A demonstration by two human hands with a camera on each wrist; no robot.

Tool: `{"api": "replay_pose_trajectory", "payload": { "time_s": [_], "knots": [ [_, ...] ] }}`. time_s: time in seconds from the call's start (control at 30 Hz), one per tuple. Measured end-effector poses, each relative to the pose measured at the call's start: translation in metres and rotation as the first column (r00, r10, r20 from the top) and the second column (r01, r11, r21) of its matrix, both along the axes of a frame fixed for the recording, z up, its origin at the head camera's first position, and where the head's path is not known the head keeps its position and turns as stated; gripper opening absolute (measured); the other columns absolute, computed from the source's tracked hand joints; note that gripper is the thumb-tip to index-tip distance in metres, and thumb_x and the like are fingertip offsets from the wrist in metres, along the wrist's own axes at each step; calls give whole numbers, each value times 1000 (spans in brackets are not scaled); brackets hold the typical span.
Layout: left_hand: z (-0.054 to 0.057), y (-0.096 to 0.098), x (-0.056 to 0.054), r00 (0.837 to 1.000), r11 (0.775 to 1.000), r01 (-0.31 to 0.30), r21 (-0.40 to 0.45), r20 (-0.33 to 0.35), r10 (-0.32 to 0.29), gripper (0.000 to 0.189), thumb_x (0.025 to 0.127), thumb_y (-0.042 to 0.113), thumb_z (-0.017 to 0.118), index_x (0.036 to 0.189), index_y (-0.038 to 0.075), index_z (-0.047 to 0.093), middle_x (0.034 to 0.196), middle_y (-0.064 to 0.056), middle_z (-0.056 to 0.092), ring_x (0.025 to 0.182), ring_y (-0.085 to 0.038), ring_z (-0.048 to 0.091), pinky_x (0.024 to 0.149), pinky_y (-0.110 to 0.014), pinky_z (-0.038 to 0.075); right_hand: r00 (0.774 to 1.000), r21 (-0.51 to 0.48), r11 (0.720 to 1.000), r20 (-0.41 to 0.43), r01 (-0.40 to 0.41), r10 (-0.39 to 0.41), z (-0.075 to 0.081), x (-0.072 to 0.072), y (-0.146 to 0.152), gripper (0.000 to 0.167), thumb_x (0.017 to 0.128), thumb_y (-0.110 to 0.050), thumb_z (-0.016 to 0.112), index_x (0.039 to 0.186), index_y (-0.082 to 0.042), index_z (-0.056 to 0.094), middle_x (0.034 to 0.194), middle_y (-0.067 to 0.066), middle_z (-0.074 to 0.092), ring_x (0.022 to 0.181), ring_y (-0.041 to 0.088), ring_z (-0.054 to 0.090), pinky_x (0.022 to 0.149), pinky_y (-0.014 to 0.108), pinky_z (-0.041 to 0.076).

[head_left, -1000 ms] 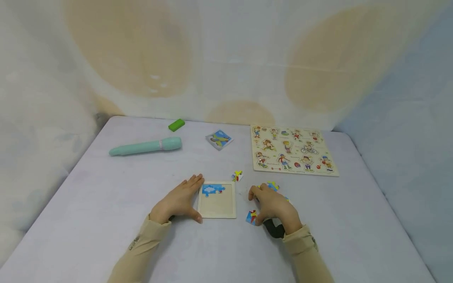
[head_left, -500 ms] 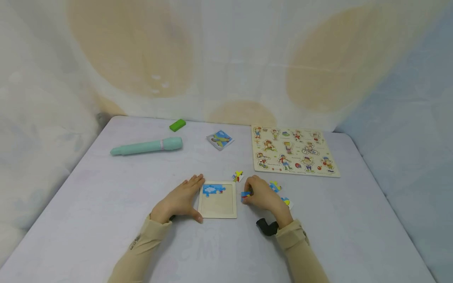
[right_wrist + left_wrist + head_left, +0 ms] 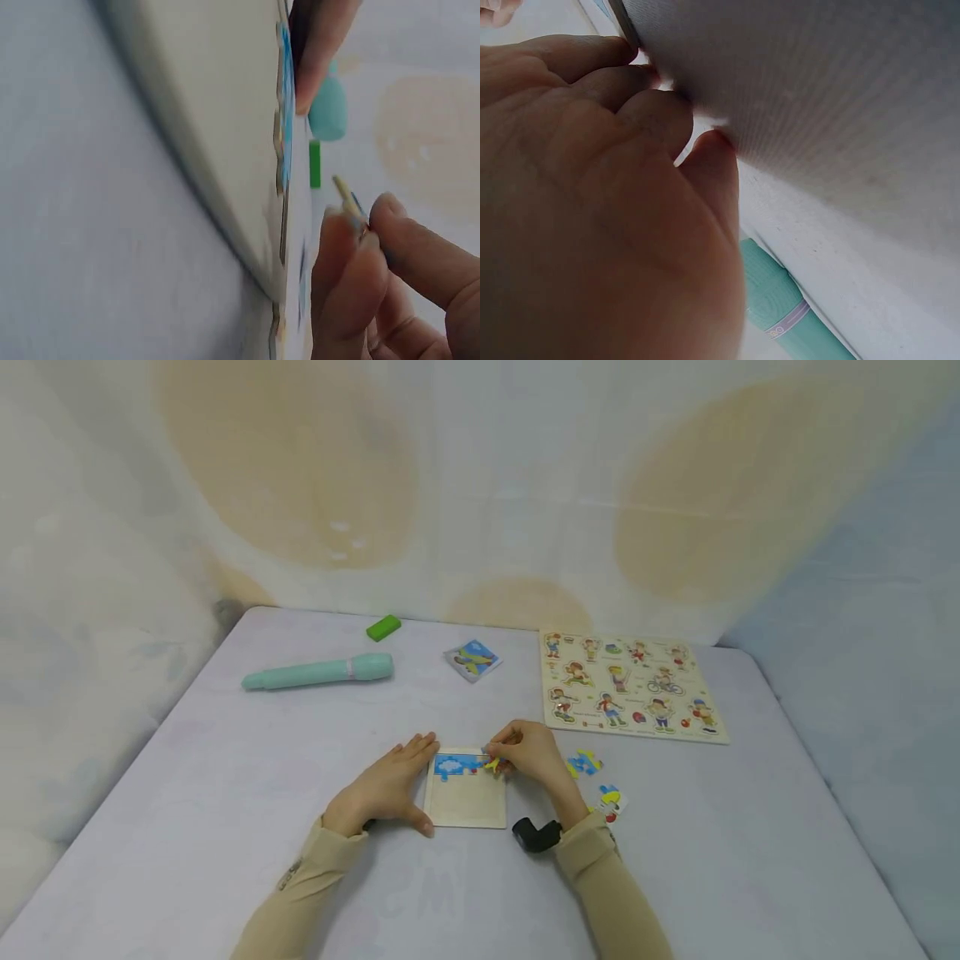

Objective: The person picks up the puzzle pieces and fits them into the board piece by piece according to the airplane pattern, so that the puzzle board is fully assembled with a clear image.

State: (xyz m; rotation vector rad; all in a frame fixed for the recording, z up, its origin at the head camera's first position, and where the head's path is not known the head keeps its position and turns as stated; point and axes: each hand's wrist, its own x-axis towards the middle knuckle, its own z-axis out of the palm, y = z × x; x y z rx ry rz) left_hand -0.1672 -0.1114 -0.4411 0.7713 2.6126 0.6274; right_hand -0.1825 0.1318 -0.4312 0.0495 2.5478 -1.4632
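Note:
A small square wooden puzzle tray (image 3: 468,806) lies on the table, with joined blue sky pieces (image 3: 450,766) along its upper left. My left hand (image 3: 382,785) rests against the tray's left side, thumb apart from the straight fingers; in the left wrist view its fingertips touch the table by the tray's edge. At the tray's upper right corner, my right hand (image 3: 531,753) pinches a puzzle piece (image 3: 347,193) between thumb and fingers. The right wrist view shows that piece edge-on, raised above the tray. Loose puzzle pieces (image 3: 585,763) lie right of the right hand.
Behind the tray lies a small airplane picture card (image 3: 474,659). A teal pen-shaped object (image 3: 318,673) and a green block (image 3: 384,627) are at the back left. At the back right is a wooden board with sports figures (image 3: 633,685). Another puzzle piece (image 3: 611,802) sits near the right forearm.
The right hand picked a blue, red and yellow puzzle piece off the table and carried it left to the tray's upper right corner. The left hand stays at the tray's left side.

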Motion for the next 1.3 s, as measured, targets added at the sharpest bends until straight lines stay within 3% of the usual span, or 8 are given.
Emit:
{"api": "replay_pose_trajectory", "payload": {
  "time_s": [0.17,0.3,0.4,0.63,0.8,0.97,1.13,1.3],
  "knots": [
    [-1,1,0,1000,1000,6,1,6,-6,125,54,41,92,151,-2,26,162,-16,19,151,-34,14,123,-52,16,1000,121,993,22,-9,7,-3,0,-11,18,81,-20,78,84,-6,67,68,4,69,48,10,59,46,21,47],
    [-1,0,-1,1000,1000,1,-15,-3,-1,125,54,41,92,151,-1,26,162,-15,19,151,-34,14,123,-51,16,1000,323,946,-29,4,6,-4,2,-14,25,79,-31,80,78,-11,65,68,1,63,55,13,54,48,22,38],
    [-1,1,-2,1000,1000,0,-16,-10,0,125,53,40,93,152,-1,26,162,-15,19,151,-33,14,123,-51,16,999,388,921,-44,14,3,-4,2,-15,28,79,-35,79,77,-13,63,71,1,61,60,15,52,50,23,37],
    [1,1,-2,1000,1000,-10,-11,-7,10,126,53,39,93,152,0,26,162,-14,19,151,-33,14,124,-50,15,997,386,923,-70,-1,30,-6,2,-15,26,81,-34,77,77,-13,62,68,0,59,58,14,50,49,24,35],
    [0,0,0,1000,1000,-7,-1,4,7,125,53,38,93,151,-1,26,162,-15,19,151,-34,14,123,-51,15,996,321,947,-88,-5,35,-10,0,-3,19,85,-27,72,80,-11,63,68,-1,56,60,12,48,52,21,35],
    [0,0,0,1000,1000,-8,4,10,8,125,54,39,93,151,-2,26,161,-16,19,151,-34,14,123,-51,15,993,271,961,-115,59,-28,-7,-2,13,19,84,-19,73,99,-9,68,71,1,54,58,14,45,50,23,34],
    [0,0,0,1000,1000,-4,5,8,4,125,53,39,93,151,-2,27,161,-17,20,150,-35,14,123,-52,15,998,377,926,-67,14,13,-7,-3,18,47,85,-21,72,131,-17,61,92,12,54,66,18,44,54,25,32],
    [-1,1,0,1000,1000,-1,1,-3,1,126,53,39,93,151,-2,26,161,-16,20,150,-35,14,123,-52,15,997,469,882,-20,-52,69,-8,-4,17,45,90,-26,68,133,-20,57,124,22,48,77,24,52,60,28,41]
  ]
}}
